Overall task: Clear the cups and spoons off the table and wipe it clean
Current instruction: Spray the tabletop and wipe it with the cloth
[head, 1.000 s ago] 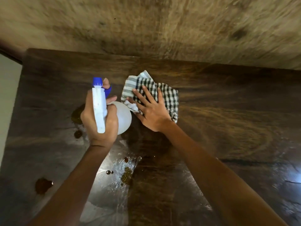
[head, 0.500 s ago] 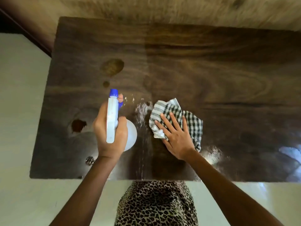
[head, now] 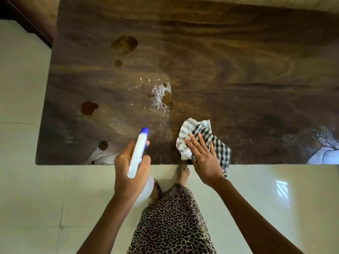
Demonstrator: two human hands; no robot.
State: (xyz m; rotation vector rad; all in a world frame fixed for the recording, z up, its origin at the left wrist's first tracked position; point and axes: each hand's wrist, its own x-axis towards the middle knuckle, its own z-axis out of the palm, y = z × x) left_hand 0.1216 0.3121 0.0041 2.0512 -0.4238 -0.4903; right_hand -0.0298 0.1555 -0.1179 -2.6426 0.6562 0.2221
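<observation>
Pressing checked cloth [head: 201,132], right grip [head: 203,160] spread; left grip [head: 128,173] clutching sprayer [head: 137,153]; table [head: 220,70] brown-stained.

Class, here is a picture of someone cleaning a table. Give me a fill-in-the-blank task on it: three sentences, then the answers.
1. The left hand grips a white spray bottle whose nozzle is ____.
2. The right hand presses a checked ____ flat on the table.
3. The spills on it are ____ in colour.
Missing words: blue; cloth; brown.
</observation>
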